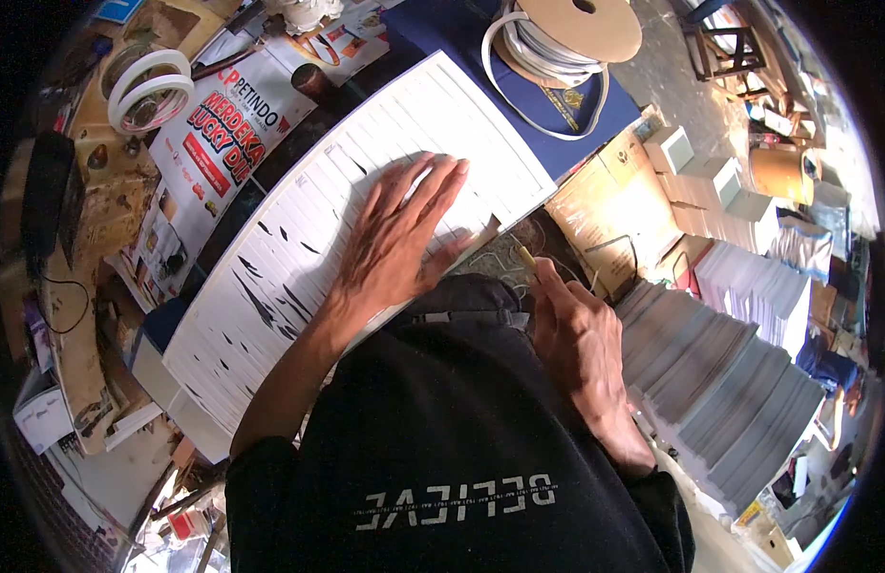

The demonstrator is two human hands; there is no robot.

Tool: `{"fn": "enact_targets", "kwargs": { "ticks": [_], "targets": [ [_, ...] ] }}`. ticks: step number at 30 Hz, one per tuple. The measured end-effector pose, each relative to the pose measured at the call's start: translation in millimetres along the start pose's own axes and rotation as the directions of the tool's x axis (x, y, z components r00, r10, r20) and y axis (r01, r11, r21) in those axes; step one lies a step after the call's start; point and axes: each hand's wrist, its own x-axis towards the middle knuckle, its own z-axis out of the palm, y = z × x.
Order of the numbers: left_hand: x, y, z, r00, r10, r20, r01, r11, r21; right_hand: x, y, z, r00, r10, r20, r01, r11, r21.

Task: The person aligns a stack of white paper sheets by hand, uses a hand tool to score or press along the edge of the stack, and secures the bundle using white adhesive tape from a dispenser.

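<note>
A long row of white paper blocks [304,205], packed side by side with dark gaps between some, lies slantwise before me. On its upper face rests my left hand [399,229], palm down with the fingers stretched out. Just beyond the row's near right edge, my right hand [578,334] is closed around a thin yellowish stick-like tool [526,256]. Only the tool's tip end shows; the fingers hide the rest, so its kind cannot be told.
A cardboard spool [581,29] of white band stands on a dark blue sheet [428,38] at the far side. Tape rolls [151,95] and a printed poster [218,143] lie left. To the right are a cardboard box [619,205] and tall grey paper stacks [719,382].
</note>
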Motion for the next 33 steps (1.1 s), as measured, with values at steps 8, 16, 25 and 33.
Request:
{"fn": "enact_targets", "kwargs": {
  "ticks": [8, 16, 25, 33],
  "targets": [
    [0.1, -1.3, 1.2, 1.0, 0.001, 0.015, -0.001, 1.0, 0.026, 0.5, 9.7, -3.4, 0.995, 0.008, 0.096, -0.007, 1.0, -0.01],
    [-0.5, -4.7, 3.6, 0.998, 0.015, -0.064, -0.019, 0.998, -0.057, -23.2, 16.9, -15.1, 0.991, 0.105, 0.082, -0.119, 0.975, 0.187],
    [1.4, -0.9, -0.4, 0.996, 0.018, -0.084, -0.021, 0.999, -0.038, -13.6, 15.3, 32.9, 0.99, -0.06, -0.128, 0.099, 0.94, 0.327],
    [-0.3, -3.2, 1.5, 0.996, 0.025, -0.084, -0.028, 0.999, -0.043, -22.7, 4.4, 35.4, 0.995, -0.034, -0.096, 0.052, 0.978, 0.201]
  ]
}}
